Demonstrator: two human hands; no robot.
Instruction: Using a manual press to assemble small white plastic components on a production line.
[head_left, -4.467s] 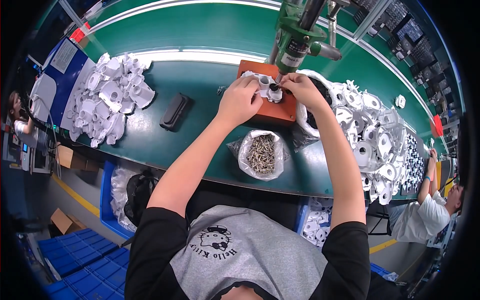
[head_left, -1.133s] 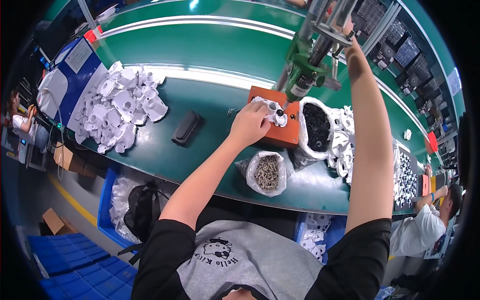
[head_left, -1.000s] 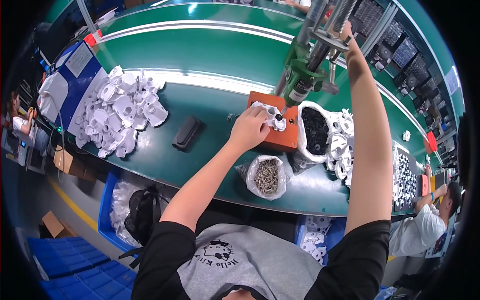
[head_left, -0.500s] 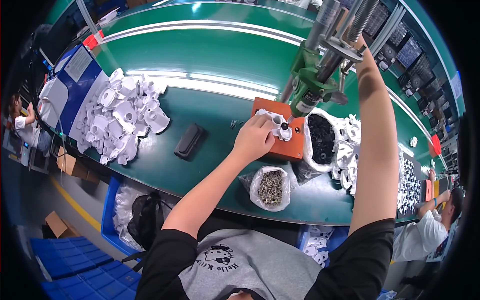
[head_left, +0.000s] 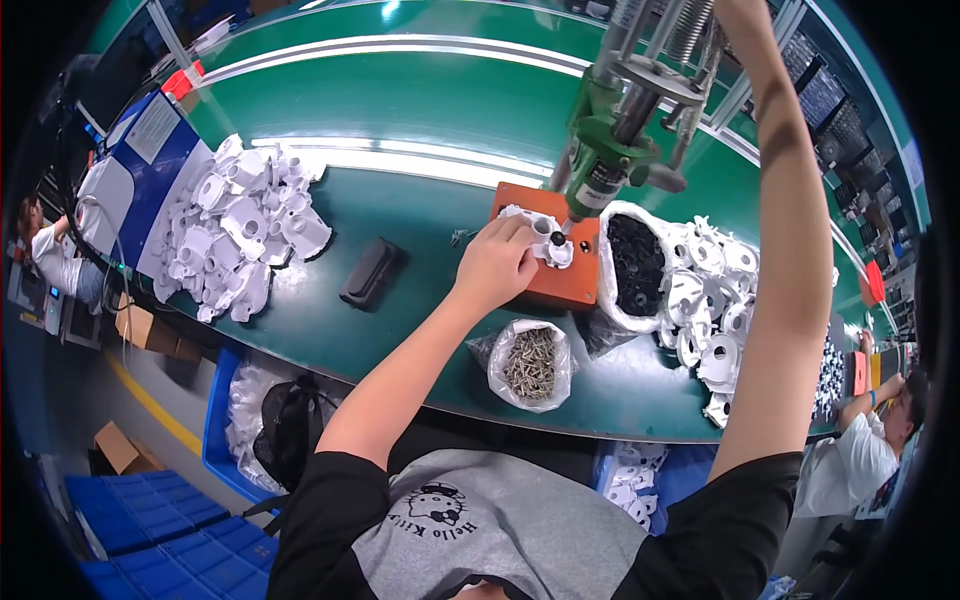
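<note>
My left hand (head_left: 493,264) is closed around the near-left side of a white plastic part (head_left: 548,240), which has a round opening and a black round piece on it. This part rests on an orange block (head_left: 568,289). Just above it, the tip of a green press-mounted power tool (head_left: 600,175) points down, close to the black piece; whether they touch I cannot tell. My right arm reaches up past the tool's right side. At the upper edge my right hand (head_left: 742,14) is cut off, beside the press column and spring, with its fingers hidden.
Loose white plastic parts (head_left: 240,225) are heaped at left, more (head_left: 715,300) at right. One bag (head_left: 634,270) holds black pieces, another (head_left: 530,365) metal screws. A dark case (head_left: 373,273) lies left of the block. A co-worker (head_left: 850,470) sits at far right.
My right hand has risen toward the upper edge, and its arm has swung outward to the right. My left hand keeps its grip on the white part. The whole view has shifted slightly.
</note>
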